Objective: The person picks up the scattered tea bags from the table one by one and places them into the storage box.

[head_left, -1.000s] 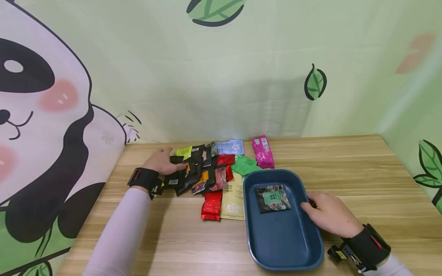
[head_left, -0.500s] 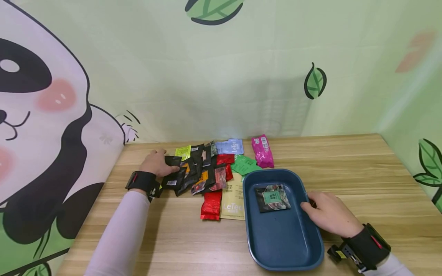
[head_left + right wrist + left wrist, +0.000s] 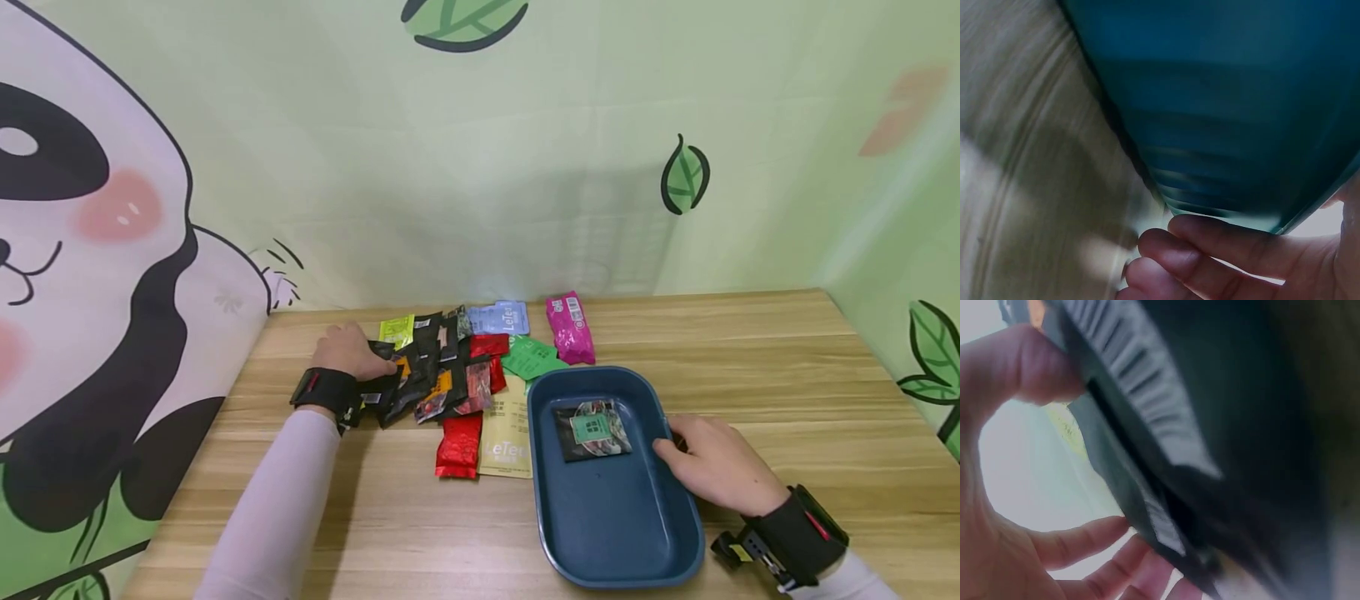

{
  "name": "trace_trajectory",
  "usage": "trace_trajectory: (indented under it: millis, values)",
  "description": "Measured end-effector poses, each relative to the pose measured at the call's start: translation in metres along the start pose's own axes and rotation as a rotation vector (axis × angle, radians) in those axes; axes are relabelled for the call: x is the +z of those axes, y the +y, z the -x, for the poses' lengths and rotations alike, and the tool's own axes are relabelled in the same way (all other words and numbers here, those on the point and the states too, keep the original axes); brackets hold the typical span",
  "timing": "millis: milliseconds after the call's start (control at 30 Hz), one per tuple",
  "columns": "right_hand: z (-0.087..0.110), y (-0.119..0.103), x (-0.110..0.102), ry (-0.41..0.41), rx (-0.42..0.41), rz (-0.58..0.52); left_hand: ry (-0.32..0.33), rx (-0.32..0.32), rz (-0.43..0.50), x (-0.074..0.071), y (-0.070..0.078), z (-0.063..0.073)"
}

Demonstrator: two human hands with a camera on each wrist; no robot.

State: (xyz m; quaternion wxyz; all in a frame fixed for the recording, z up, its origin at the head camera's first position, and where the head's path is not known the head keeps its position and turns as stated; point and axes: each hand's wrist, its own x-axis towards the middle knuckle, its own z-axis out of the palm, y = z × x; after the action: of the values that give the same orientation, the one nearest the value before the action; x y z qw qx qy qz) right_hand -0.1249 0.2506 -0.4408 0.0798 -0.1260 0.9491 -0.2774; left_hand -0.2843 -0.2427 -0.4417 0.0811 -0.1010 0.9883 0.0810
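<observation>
My left hand (image 3: 348, 350) is at the left end of a pile of small foil packets, pinching a black packet (image 3: 378, 388) with thumb and fingers. In the left wrist view the thumb lies on one edge of the dark packets (image 3: 1235, 394) and the fingertips (image 3: 1110, 534) touch a lower edge. How many packets are pinched I cannot tell. My right hand (image 3: 716, 465) grips the right rim of a blue plastic tray (image 3: 618, 533), thumb over the rim and fingers against the outer wall. A black packet with a green label (image 3: 592, 429) lies flat in the tray.
Beside the black packets lie a yellow-green packet (image 3: 397, 332), a red packet (image 3: 457, 447), a beige packet (image 3: 506, 433), a green packet (image 3: 532, 358), a light blue packet (image 3: 498, 318) and a magenta packet (image 3: 571, 327). A printed cloth backdrop (image 3: 480, 167) rises behind the wooden table (image 3: 787, 358).
My left hand draws back slightly to the left, then shifts right again, with its thumb over the black packets. The right hand and the tray stay where they are.
</observation>
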Motion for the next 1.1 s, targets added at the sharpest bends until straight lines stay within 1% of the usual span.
trace_trajectory:
  millis: [167,333,433,533,633,733,800,967,1100]
  values:
    - [0.000,0.000,0.000,0.001,0.001,0.003,0.023,0.004,-0.002,0.004,0.001,0.003]
    - [0.000,0.000,0.000,0.004,0.007,0.003,0.051,0.051,-0.018,0.002,-0.001,0.006]
    - [0.000,0.000,0.000,0.009,0.008,0.006,0.083,0.097,-0.019,-0.001,0.001,0.009]
    - [0.000,0.000,0.000,0.011,0.005,0.005,0.136,0.176,-0.011,-0.006,0.008,0.014]
    - [0.000,0.000,0.000,0.008,0.004,0.000,0.197,0.280,-0.008,-0.014,0.025,0.025]
    - [0.000,0.000,-0.001,0.004,0.006,-0.007,0.251,0.386,-0.014,-0.024,0.050,0.042]
    - [0.000,0.000,-0.001,0.000,0.008,-0.011,0.273,0.452,-0.006,-0.029,0.069,0.053]
    - [-0.001,-0.001,-0.001,0.001,0.012,-0.009,0.291,0.610,0.004,-0.033,0.112,0.078]
    - [0.000,-0.001,-0.001,0.004,0.014,-0.011,0.313,0.730,0.000,-0.033,0.143,0.099]
